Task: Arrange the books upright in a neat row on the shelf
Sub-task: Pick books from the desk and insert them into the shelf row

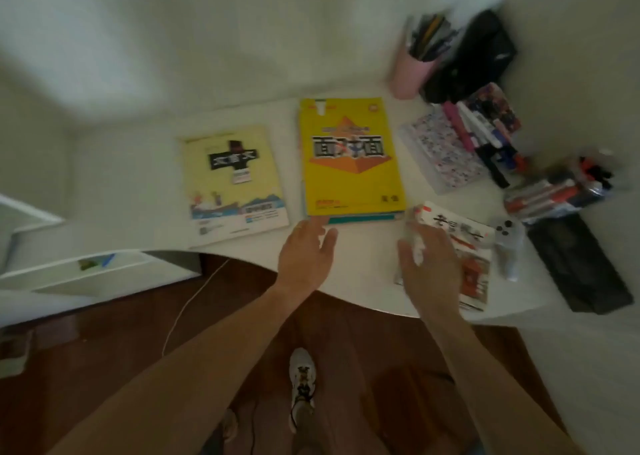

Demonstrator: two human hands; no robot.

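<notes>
Three books lie flat on the white desk (360,264). A pale yellow book (232,181) is at the left. A bright yellow book (349,157) lies in the middle on top of a teal-edged one. A white and red book (467,260) rests near the front edge at the right. My left hand (304,257) is open, fingertips just short of the bright yellow book's near edge. My right hand (429,264) lies spread over the left part of the white and red book; the blur hides whether it grips it.
A pink pen cup (414,70) and a black pouch (474,56) stand at the back right. A patterned case (443,153), markers (554,195) and a black tray (581,264) crowd the right side. A white shelf unit (69,274) sits low at the left.
</notes>
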